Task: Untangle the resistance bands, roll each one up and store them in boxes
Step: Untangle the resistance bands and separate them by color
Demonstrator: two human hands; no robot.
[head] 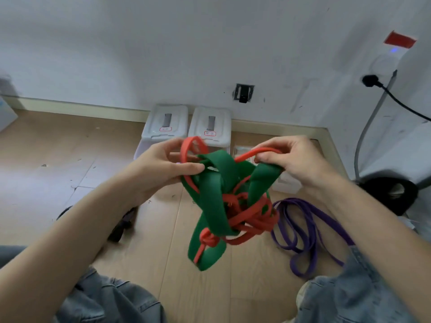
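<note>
A knotted green band (pixel 213 203) and red band (pixel 251 220) are pinched by the left hand (pixel 168 166) and right hand (pixel 286 159); the boxes (pixel 186 129) behind are partly hidden.

Both hands are taken up in the middle of the scene: the left hand (pixel 163 166) and right hand (pixel 293 159) each grip the tangled knot of wide green rubber band (pixel 212 201) and thin red rubber band (pixel 247 217), which hangs between them above the pale wooden plank floor (pixel 130 206). Straight beyond the knot, two white lidded plastic boxes (pixel 186 127) stand side by side against the far white wall (pixel 163 54), blocking that way. Right of the knot a looped purple rubber band (pixel 300 231) sprawls on the floor. Bare floor lies open to the left, and near, between the denim-clad knees (pixel 112 299)
</note>
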